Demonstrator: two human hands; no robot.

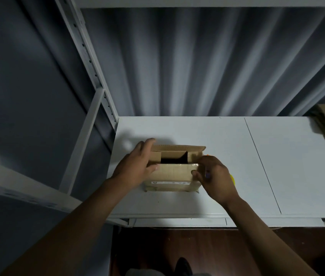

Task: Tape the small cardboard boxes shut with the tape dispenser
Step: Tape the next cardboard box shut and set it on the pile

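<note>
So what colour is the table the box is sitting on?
White. The table under the brown cardboard box shows plainly in the head view.
</note>
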